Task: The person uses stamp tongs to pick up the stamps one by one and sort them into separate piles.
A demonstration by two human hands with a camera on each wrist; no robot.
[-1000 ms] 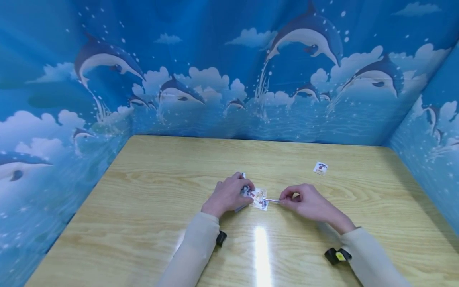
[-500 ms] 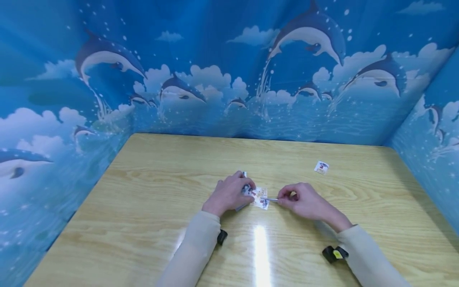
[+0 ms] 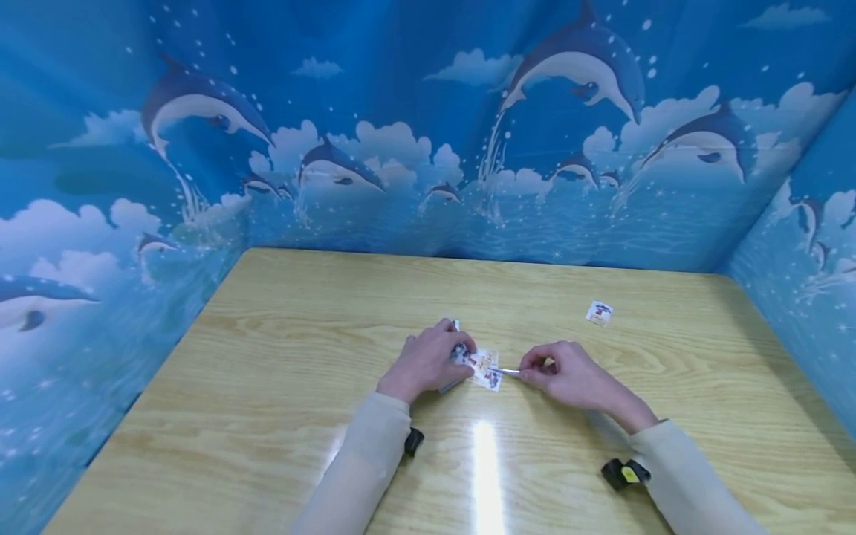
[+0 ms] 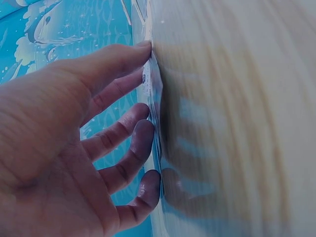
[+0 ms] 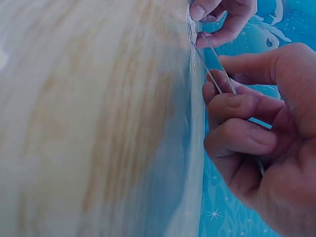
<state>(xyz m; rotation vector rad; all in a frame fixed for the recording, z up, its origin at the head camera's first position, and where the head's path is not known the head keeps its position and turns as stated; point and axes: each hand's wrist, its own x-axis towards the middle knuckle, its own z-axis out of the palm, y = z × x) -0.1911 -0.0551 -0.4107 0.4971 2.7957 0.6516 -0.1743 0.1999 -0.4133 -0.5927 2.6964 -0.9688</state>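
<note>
On the light wooden table [image 3: 281, 386], the left hand [image 3: 428, 362] presses straight fingers on a small printed sticker sheet [image 3: 484, 368] at mid-table. The right hand [image 3: 568, 375] pinches thin metal tweezers [image 3: 504, 371], tips touching the sheet.

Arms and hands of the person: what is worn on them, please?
Both arms wear long beige sleeves, left sleeve and right sleeve, reaching to the wrists. The left hand and right hand are bare, without gloves. Under each wrist sits a small black device, the right one with a yellow mark.
</note>
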